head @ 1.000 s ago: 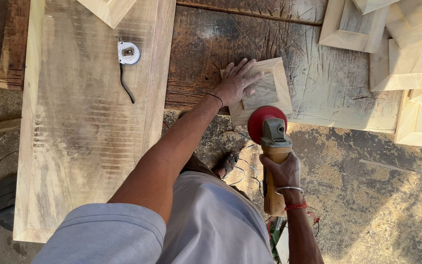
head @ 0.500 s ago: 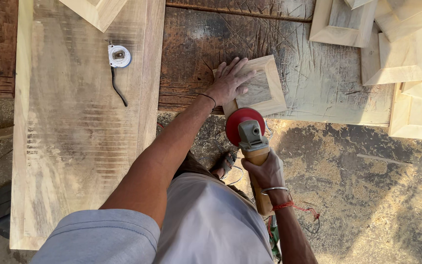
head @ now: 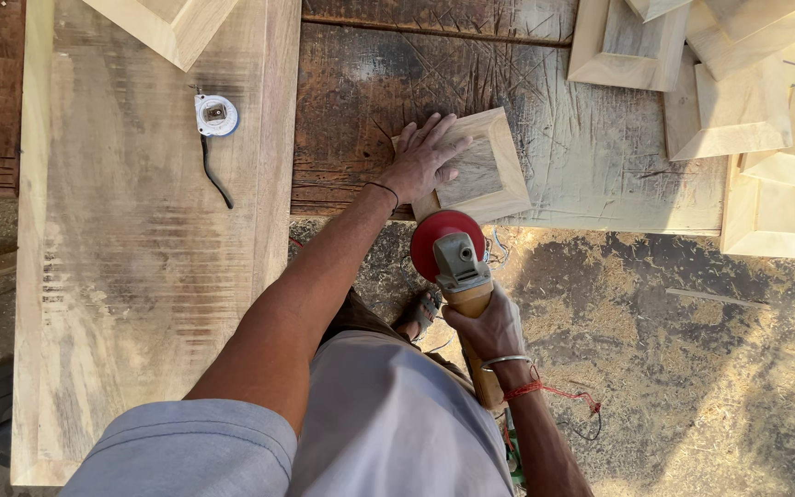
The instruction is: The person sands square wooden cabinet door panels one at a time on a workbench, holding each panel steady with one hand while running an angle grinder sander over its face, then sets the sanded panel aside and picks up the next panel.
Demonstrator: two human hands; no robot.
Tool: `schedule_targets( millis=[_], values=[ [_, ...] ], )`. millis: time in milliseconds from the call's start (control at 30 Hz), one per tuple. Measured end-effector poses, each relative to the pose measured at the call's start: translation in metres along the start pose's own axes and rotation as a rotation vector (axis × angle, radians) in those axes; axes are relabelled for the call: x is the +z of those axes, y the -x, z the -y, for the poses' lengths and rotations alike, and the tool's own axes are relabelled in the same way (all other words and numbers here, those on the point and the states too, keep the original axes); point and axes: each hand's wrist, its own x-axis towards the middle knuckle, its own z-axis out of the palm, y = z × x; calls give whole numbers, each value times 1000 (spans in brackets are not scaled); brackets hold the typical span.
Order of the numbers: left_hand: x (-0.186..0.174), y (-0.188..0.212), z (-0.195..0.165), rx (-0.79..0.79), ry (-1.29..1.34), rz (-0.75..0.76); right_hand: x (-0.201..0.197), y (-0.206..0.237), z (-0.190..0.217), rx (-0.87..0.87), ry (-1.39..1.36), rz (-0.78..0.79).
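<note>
Left hand (head: 423, 158) — flat, fingers spread, palm pressed on the near-left part of a small square wooden panel (head: 480, 170) with a raised frame; it grips nothing, only bears down. The panel lies at the near edge of the dark, scored work surface (head: 361, 101), one corner overhanging toward the person. Right hand (head: 489, 324) — closed around the yellowish body of an angle grinder (head: 457, 267), whose red disc guard (head: 439, 235) sits just below the panel's near edge; whether disc and wood touch cannot be told. A metal bangle and a red thread circle the right wrist. To the left, a broad pale plank (head: 140, 258) carries a small white tape measure (head: 216, 115) with a dark strap trailing toward the person. A further framed panel (head: 172, 23) overlaps the plank's far end. At the far right, a stack of similar pale panels (head: 747, 110). Below, sawdust-strewn ground (head: 674, 368) and a sandalled foot (head: 420, 311).
</note>
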Motion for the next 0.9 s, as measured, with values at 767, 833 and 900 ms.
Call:
schedule_targets(
  millis=[767, 833, 900],
  values=[
    [0, 2, 3, 24, -20, -7, -39, -19, -44, 92, -80, -100],
    [0, 1, 2, 6, -16, 11, -57, -29, -55, 122, -84, -164],
    [1, 1, 2, -5, -17, 16, -66, -36, -60, 168, -78, -170]
  ],
)
